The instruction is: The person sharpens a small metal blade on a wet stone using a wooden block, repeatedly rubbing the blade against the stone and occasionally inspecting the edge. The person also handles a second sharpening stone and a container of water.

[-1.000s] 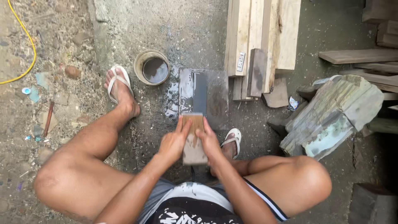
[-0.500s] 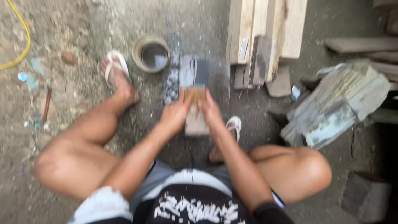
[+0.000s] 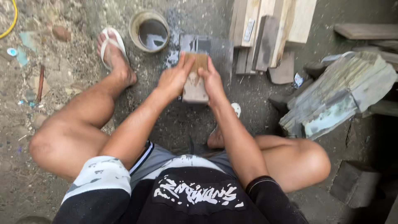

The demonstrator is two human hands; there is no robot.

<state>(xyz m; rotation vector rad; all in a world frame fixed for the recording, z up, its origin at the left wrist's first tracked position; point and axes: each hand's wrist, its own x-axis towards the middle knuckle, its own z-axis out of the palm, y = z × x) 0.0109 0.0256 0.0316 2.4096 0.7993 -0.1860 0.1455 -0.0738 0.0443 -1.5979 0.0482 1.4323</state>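
While both hands, left hand (image 3: pixel 174 79) and right hand (image 3: pixel 212 81), clamp the small tan wooden block (image 3: pixel 195 79) against the wet grey flat stone (image 3: pixel 195 43), keep pressure even and flat.

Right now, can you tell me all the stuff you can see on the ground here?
Wooden block: one, tan, gripped between both hands on the slab.
Stone slab: one, grey and wet, flat on the ground under the block.
Round pot: one, dull rim with dark water inside, left of the slab.
Planks: several, pale wood, stacked top centre.
Weathered timber: one bundle, grey-green, at right.
Dark block: one, grey, bottom right.
Yellow hose: one, top left corner.
Sandals: two, white, on the feet.
Left hand: fingers on the block's left side.
Right hand: fingers on the block's right side.
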